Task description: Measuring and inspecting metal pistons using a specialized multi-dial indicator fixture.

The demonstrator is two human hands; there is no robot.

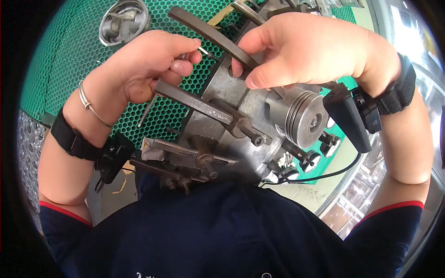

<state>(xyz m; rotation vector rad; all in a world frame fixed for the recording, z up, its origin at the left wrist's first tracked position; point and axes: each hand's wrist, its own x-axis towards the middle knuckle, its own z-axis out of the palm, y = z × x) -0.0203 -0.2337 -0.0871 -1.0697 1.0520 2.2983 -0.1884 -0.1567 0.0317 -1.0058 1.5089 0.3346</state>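
My left hand (157,62) is closed in a pinch on a thin metal rod (203,50) that looks like a hex key. Its tip points at a small dark screw (214,57) on the side of a steel fixture block (222,92); I cannot tell whether they touch. Below that hand hangs a thin bent metal end (147,111), perhaps the same key. My right hand (296,51) has thumb and fingers around a long dark steel bar (208,32) that lies slanted across the block. Beside it, a silver piston (303,116) with ring grooves lies on its side.
A second steel bar (194,104) with a clamp bolt (255,136) sits nearer me, with more clamped bars (185,150) below. Several dial gauges (310,160) stand at the right. Another piston (124,23) rests on the green honeycomb mat (74,60). A black cable (324,176) curves to the right.
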